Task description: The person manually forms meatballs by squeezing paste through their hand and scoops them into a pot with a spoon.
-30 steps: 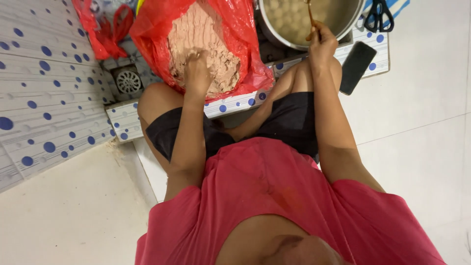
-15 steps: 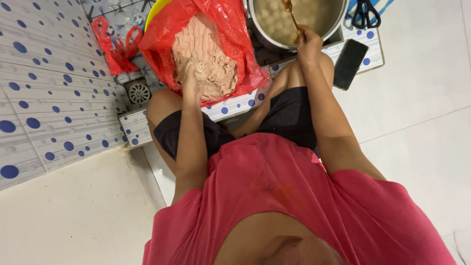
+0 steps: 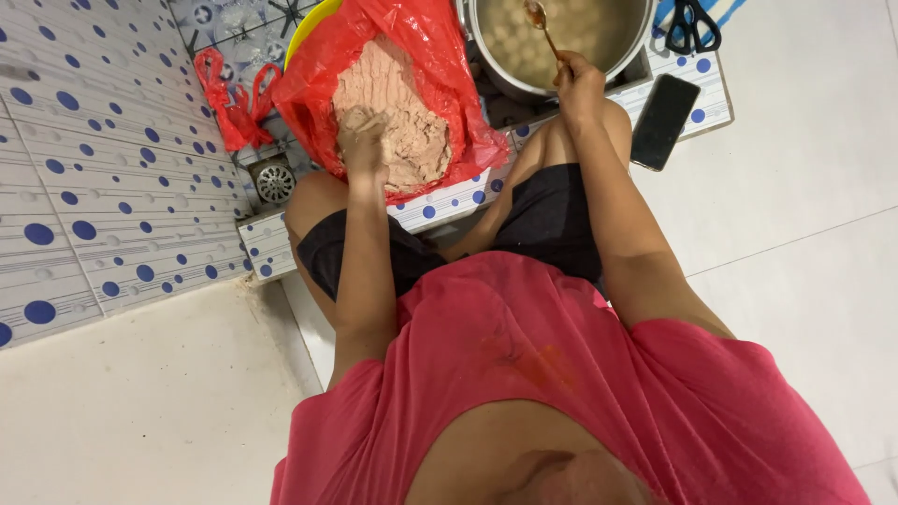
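Red bag (image 3: 449, 65) sits open on the dotted tile ledge (image 3: 449, 201), lining a yellow bowl (image 3: 304, 33) whose rim shows at the bag's far left edge. Pinkish paste (image 3: 402, 122) fills the bag. Left hand (image 3: 360, 140) is pressed into the near left part of the paste, fingers curled and coated in it, gripping a lump. Right hand (image 3: 580, 79) is closed around a spoon (image 3: 541, 23) handle, held over the near rim of a steel pot (image 3: 561, 42); spoon bowl is above the cloudy liquid, which holds pale round balls. Pot stands just right of the bag, touching or nearly so, can't tell. Black phone (image 3: 664, 120) lies on the ledge's right end, near the right wrist. Scissors (image 3: 692, 23) lie past the phone, beside the pot. Second crumpled red bag (image 3: 229, 103) lies left of the bowl, near a floor drain (image 3: 274, 180).
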